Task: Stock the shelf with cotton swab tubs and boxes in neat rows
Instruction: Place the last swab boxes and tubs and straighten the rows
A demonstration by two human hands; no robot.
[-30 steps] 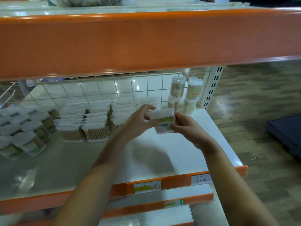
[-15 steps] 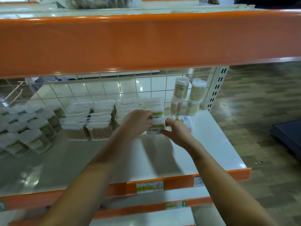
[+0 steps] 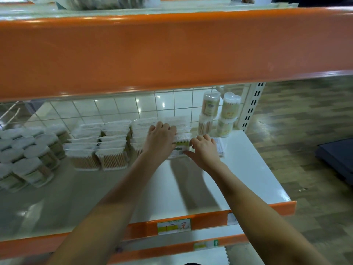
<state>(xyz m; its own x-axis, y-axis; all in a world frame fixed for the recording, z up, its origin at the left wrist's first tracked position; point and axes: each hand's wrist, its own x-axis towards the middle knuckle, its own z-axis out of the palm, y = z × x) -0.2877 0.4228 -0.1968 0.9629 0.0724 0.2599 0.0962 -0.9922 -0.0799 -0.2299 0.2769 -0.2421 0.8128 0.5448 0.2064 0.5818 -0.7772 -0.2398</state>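
Note:
A clear cotton swab box (image 3: 180,145) with a green label stands on the white shelf (image 3: 238,178), at the front of the rightmost row of boxes. My left hand (image 3: 159,139) grips its left side and top, fingers curled over it. My right hand (image 3: 205,150) holds its right side, fingers bent against it. Rows of matching swab boxes (image 3: 112,148) fill the shelf to the left. Round swab tubs (image 3: 30,159) lie in rows at the far left. Tall swab tubs (image 3: 219,113) are stacked two high at the back right.
An orange shelf beam (image 3: 172,54) hangs low overhead and blocks the upper view. A wire grid (image 3: 124,109) backs the shelf. A flat swab packet (image 3: 219,146) lies right of my right hand. Price labels (image 3: 173,226) sit on the orange front edge. Wood floor lies to the right.
Both hands carried the swab box from mid-air above the shelf forward and down to the front of the rightmost row, where it now rests on the shelf.

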